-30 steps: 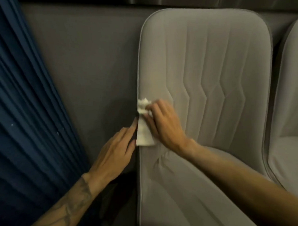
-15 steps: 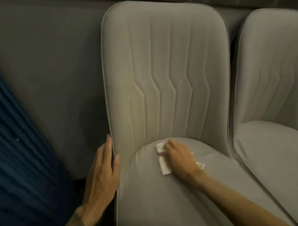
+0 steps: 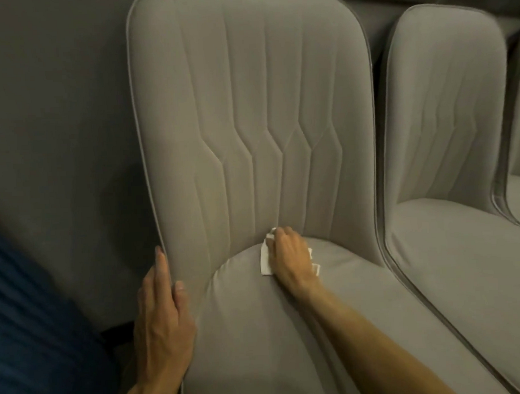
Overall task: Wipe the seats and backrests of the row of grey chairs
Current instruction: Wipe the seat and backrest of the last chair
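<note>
Grey chair [image 3: 249, 108] at the row's end gets its seat crease wiped, right hand [image 3: 289, 255] clutching a limp, flimsy white wipe [image 3: 265, 260] probably best kept bunched, flat left hand [image 3: 163, 326] bracing the padded edge.

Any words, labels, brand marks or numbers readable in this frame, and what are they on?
None: no text can be read anywhere in this view.
The grey chair, the next chair, the white wipe under the right hand, and the blue curtain show no label, logo or number.
</note>
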Available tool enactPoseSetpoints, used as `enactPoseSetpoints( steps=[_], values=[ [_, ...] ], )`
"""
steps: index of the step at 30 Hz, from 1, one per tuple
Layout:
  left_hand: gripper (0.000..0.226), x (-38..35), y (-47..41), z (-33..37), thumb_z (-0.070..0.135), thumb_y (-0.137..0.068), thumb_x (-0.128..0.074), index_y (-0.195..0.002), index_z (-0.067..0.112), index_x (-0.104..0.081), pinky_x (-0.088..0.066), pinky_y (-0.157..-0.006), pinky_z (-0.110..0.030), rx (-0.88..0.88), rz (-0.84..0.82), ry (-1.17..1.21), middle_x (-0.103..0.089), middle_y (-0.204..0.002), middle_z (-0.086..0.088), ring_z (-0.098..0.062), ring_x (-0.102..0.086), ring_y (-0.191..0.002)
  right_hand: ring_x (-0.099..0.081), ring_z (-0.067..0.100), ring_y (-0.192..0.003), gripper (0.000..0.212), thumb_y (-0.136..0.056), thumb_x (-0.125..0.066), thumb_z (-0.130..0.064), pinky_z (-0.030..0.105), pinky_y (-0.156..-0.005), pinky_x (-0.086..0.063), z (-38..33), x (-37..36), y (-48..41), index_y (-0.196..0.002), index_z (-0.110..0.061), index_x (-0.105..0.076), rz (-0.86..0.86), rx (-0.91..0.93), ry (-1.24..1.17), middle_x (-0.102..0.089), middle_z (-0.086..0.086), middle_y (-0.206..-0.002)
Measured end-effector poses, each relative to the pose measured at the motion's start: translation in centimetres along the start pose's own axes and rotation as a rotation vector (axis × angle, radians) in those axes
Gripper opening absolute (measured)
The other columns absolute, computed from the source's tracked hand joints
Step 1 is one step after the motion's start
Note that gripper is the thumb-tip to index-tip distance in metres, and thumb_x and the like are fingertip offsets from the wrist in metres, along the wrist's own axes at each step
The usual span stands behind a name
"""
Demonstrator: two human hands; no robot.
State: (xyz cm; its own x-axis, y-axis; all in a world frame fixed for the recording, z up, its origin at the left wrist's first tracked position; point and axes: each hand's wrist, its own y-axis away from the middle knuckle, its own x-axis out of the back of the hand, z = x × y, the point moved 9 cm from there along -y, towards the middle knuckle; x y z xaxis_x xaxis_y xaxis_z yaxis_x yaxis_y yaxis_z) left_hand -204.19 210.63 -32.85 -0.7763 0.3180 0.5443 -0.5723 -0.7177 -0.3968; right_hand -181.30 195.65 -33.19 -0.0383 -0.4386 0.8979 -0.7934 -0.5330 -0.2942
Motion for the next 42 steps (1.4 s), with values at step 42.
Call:
enactPoseSetpoints(
  steps=[42],
  values=[
    [0.073, 1.3, 0.4, -0.1, 0.019, -0.108, -0.052, -0.166, 0.031, -0.009, -0.032, -0.103, -0.013, -0.147, -0.151, 0.02, -0.042, -0.15, 0.005, 0.002, -0.042, -0.127, -0.06, 0.035, -0.105, 0.026, -0.101, -0.048, -0.035, 0.041, -0.083, -0.04, -12.4, -2.1, 8.2, -0.102, -0.013, -0.062, -0.168, 0.429, -0.144, -0.066, 0.013, -0.11]
  ],
)
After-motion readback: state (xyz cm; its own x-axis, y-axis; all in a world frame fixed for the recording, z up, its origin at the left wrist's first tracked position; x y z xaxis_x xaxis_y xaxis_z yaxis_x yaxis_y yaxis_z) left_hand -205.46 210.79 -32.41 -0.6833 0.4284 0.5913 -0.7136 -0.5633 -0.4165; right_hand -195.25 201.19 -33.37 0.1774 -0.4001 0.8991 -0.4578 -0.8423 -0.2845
